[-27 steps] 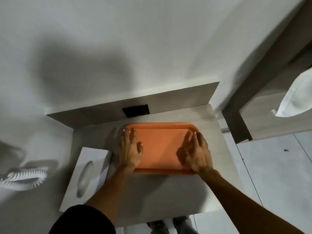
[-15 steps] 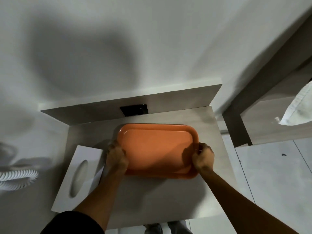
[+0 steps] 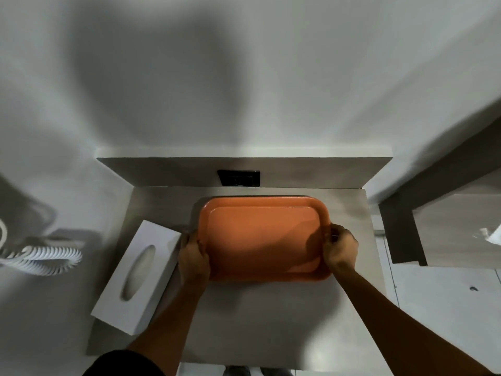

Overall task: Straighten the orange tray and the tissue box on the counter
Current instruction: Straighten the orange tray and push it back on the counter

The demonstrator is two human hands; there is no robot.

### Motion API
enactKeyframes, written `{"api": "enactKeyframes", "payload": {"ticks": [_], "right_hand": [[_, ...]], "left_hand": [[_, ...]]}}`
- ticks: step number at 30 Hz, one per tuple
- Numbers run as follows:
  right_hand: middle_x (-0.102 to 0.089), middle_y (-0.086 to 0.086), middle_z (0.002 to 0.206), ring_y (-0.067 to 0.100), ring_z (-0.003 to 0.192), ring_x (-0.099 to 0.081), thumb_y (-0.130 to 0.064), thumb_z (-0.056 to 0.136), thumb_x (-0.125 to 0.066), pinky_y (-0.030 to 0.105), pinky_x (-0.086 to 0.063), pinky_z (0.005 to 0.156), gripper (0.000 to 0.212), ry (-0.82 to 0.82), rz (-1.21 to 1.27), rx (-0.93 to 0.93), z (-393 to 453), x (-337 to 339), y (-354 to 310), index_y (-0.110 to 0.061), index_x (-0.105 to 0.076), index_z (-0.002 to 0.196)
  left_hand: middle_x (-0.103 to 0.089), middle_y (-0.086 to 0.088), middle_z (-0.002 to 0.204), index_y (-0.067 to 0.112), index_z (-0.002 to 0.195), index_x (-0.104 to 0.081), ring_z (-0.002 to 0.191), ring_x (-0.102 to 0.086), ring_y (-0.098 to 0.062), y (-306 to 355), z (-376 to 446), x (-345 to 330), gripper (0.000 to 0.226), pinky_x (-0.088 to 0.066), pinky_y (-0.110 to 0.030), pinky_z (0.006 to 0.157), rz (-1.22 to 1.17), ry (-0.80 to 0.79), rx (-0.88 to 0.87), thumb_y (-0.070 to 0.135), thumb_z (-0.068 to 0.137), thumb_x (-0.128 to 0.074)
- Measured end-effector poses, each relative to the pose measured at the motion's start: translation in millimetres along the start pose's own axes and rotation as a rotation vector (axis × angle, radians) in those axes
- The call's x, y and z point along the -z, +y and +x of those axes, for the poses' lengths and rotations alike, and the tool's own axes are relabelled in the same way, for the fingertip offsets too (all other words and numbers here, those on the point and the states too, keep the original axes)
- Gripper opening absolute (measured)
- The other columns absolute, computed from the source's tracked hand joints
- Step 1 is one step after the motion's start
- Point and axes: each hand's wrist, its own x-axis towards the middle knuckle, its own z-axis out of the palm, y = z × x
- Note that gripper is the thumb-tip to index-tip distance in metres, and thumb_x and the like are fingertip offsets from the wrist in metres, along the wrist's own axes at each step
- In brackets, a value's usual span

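Both hands moved off the tray floor out to its short edges. Left hand (image 3: pixel 193 260) and right hand (image 3: pixel 339 249) pinch the orange tray (image 3: pixel 264 237) rims to square it with the counter (image 3: pixel 260 321) back. Tissue box (image 3: pixel 138 275), near left, sits skewed.

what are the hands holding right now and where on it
The orange tray: left hand grips its left rim, right hand grips its right rim.

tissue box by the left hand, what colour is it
Plain white, with a paler oval slot on top; the tissue box shows clearly in the head view.
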Motion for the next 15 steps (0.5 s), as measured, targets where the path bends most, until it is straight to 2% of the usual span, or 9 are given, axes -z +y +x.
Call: {"api": "enactKeyframes", "payload": {"ticks": [7,10,12,13,15], "right_hand": [[-0.076,0.026,0.133,0.048,0.123,-0.073,-0.01,0.112,-0.061,0.061,-0.059,0.11,0.031,0.027,0.034,0.028,3,-8,11,0.0,-0.071,0.14],[-0.059,0.025,0.154,0.048,0.14,-0.061,-0.02,0.116,-0.057,0.062,-0.052,0.12,0.045,0.018,0.048,0.09,-7,-9,18,-0.004,-0.054,0.159],[-0.046,0.023,0.168,0.045,0.152,-0.048,-0.03,0.119,-0.05,0.063,-0.043,0.127,0.057,0.035,-0.07,0.277,-27,-11,26,-0.009,-0.04,0.17],[-0.043,0.022,0.172,0.043,0.156,-0.044,-0.034,0.118,-0.047,0.063,-0.038,0.129,0.06,0.03,-0.146,0.428,-39,-13,32,-0.011,-0.037,0.173],[-0.032,0.01,0.182,0.031,0.167,-0.033,-0.038,0.115,-0.047,0.059,-0.027,0.135,0.069,-0.092,-0.258,0.715,-65,-18,46,-0.02,-0.026,0.178]], "left_hand": [[-0.057,-0.032,0.15,-0.006,0.153,-0.056,0.14,-0.054,-0.05,-11,3,-8,0.042,-0.043,-0.057,0.121,-0.069,-0.027,-0.006,0.003,0.113,-0.046],[-0.05,-0.033,0.161,-0.006,0.157,-0.051,0.149,-0.05,-0.052,-15,-7,-12,0.05,-0.041,-0.06,0.126,0.054,0.014,-0.162,0.02,0.114,-0.046],[-0.05,-0.031,0.164,-0.004,0.158,-0.05,0.152,-0.049,-0.051,-24,-20,-18,0.061,-0.038,-0.059,0.127,0.209,0.102,-0.384,0.035,0.112,-0.047],[-0.046,-0.027,0.169,0.0,0.162,-0.047,0.158,-0.043,-0.046,-29,-27,-21,0.067,-0.033,-0.057,0.129,0.264,0.095,-0.464,0.041,0.109,-0.047],[-0.031,-0.017,0.179,0.007,0.169,-0.036,0.168,-0.027,-0.036,-42,-40,-26,0.076,-0.023,-0.056,0.135,0.33,0.001,-0.585,0.049,0.107,-0.045]]}}
